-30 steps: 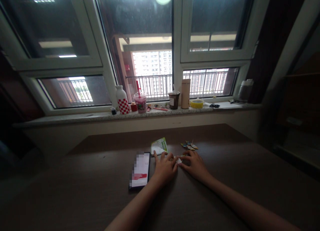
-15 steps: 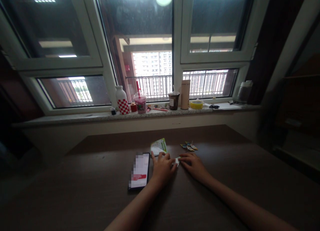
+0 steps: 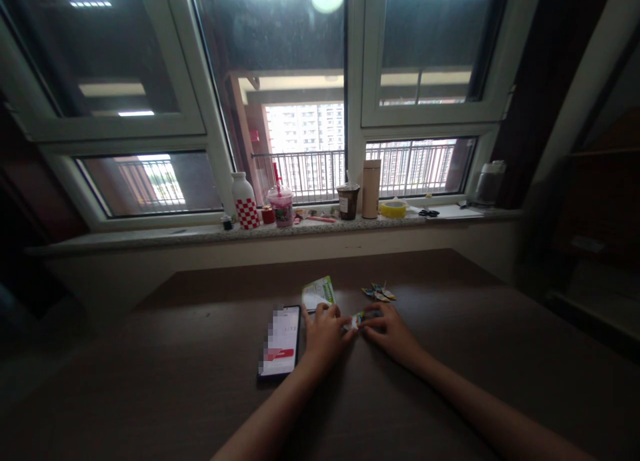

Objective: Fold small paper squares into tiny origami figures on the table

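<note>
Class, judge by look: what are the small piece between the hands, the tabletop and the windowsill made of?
Small piece: probably paper, white with coloured patches; finish too small to judge.
Tabletop: wood or laminate, satin; brown with soft reflections.
Windowsill: likely stone, smooth; grey speckles.

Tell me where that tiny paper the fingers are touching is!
In the head view, the tiny paper is below and slightly right of centre, between the left hand and the right hand.
</note>
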### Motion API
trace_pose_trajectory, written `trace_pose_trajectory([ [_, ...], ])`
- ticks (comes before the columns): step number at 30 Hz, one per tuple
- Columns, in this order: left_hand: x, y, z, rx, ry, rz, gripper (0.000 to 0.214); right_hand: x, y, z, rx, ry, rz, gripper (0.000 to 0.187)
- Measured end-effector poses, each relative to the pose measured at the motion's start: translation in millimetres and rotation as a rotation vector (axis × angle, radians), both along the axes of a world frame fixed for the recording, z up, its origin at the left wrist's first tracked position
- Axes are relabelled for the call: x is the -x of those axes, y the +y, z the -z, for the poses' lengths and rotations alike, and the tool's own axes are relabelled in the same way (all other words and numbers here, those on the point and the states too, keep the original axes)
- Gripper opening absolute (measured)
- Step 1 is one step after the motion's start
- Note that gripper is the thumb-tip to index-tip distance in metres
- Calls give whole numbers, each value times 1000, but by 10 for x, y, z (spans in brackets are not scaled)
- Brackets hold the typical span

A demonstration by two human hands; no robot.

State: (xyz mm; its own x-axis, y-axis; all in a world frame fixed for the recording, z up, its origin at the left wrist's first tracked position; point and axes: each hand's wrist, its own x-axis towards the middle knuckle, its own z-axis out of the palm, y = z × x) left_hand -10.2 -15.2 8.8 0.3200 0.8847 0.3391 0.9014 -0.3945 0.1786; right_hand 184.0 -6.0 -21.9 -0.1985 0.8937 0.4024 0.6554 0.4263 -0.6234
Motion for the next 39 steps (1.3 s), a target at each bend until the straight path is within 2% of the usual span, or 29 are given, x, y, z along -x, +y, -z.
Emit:
trace_pose_trajectory([
  [7,4,9,6,-21,-14,-11,26,13,-13,-25,8,-75,-19,17],
  [13,-5,11,-5,-20,-11,-15,27,53,-64,-67,46,-106,111,15],
  [17,-9,4,-24,5,2,-26,27,70,-92,-94,52,-122,141,16],
  [39,-2,15,-23,1,3,-35,27,54,-51,-92,-44,-209,242,22],
])
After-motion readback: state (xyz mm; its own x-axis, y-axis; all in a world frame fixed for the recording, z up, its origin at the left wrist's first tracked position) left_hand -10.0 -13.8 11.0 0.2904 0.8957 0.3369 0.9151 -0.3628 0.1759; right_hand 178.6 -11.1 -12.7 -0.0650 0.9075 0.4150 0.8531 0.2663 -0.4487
